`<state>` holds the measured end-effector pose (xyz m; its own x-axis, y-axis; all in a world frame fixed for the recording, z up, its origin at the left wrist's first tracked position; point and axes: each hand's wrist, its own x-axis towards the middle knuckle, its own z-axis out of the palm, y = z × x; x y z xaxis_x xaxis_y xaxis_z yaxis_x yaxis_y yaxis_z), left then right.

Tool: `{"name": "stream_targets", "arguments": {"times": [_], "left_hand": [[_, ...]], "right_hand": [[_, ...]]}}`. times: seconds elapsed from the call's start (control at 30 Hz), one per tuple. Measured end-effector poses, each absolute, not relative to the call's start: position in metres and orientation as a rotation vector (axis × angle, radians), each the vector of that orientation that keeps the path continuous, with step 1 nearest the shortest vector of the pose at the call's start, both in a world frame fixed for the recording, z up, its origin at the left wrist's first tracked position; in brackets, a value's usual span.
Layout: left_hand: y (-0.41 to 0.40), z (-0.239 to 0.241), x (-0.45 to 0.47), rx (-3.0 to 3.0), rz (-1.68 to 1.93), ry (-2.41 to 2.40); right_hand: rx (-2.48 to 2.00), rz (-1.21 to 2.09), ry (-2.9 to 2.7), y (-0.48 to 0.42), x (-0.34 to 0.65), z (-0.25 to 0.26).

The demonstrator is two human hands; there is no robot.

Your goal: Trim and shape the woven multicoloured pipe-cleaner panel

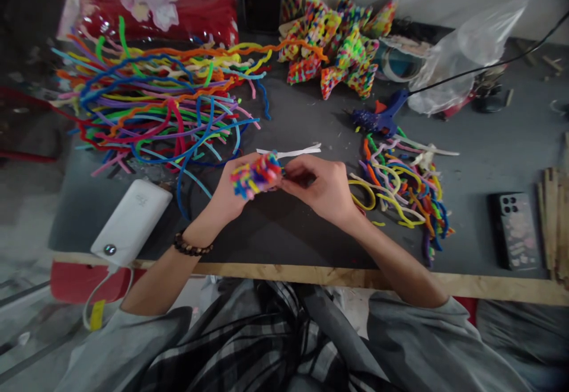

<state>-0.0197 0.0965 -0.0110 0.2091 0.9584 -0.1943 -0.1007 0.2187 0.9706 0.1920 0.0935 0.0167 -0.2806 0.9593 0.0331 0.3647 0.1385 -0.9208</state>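
Note:
Above the front middle of the table, my left hand (229, 187) is closed around a multicoloured piece woven from pipe cleaners (255, 177). My right hand (322, 187) is beside its right end, thumb and fingers pinched together; what lies between the fingertips is too small to make out. Just behind the hands lie white strips (291, 152). To the right of my right hand is a heap of short, bent pipe cleaners (400, 184). A large pile of long pipe cleaners (164, 107) spreads out on the left.
Several multicoloured woven stars (335, 42) stand at the back. A blue glue gun (377, 116) with a black cord lies near a roll of tape (400, 66) and a plastic bag (462, 54). A white power bank (133, 220) is front left, a phone (515, 232) front right.

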Motion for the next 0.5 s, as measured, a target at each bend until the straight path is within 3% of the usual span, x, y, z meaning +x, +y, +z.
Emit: {"name": "stream_targets", "arguments": {"times": [0.5], "left_hand": [[0.094,-0.012,-0.013,0.974,1.006,1.125]], "right_hand": [[-1.002,0.664,-2.067,0.101,0.205,0.019]]}}
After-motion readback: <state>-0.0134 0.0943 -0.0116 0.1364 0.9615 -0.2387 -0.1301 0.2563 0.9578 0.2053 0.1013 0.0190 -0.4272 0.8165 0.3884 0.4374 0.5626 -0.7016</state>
